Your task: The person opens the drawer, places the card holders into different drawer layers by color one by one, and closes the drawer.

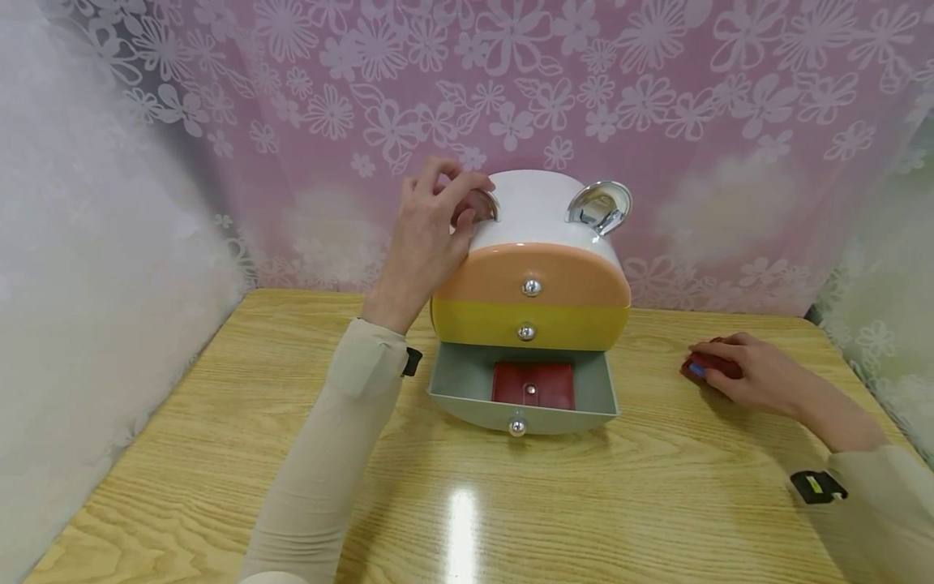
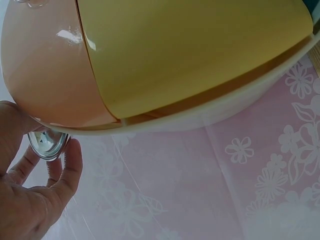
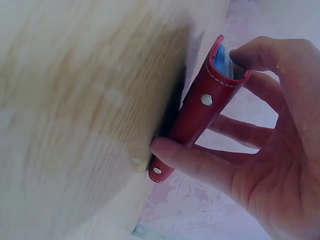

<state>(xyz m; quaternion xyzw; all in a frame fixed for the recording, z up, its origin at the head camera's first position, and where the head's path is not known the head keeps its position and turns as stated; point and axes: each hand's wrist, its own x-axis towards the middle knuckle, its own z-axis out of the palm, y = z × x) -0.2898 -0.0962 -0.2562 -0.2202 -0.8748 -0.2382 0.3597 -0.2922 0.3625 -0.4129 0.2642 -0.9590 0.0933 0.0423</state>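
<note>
A small drawer cabinet (image 1: 536,199) with a white shell and silver ears stands on the table. My left hand (image 1: 430,231) holds its left silver ear (image 2: 48,144), fingers and thumb on either side. The orange drawer (image 1: 489,280) and yellow drawer (image 1: 481,323) are pushed in. Pulled out below them is the grey-green drawer (image 1: 452,405), with a red snap wallet (image 1: 534,385) inside. To the right, my right hand (image 1: 762,373) grips a red leather card holder (image 3: 197,117) on edge at the table. Blue and pale cards (image 3: 222,62) show in its end.
The wood-grain table (image 1: 219,454) extends around the cabinet and toward me. Behind it hangs a pink flowered curtain (image 1: 409,81), and pale cloth (image 1: 95,268) closes off the left side. A round silver knob (image 1: 517,427) sticks out from the pulled-out drawer's front.
</note>
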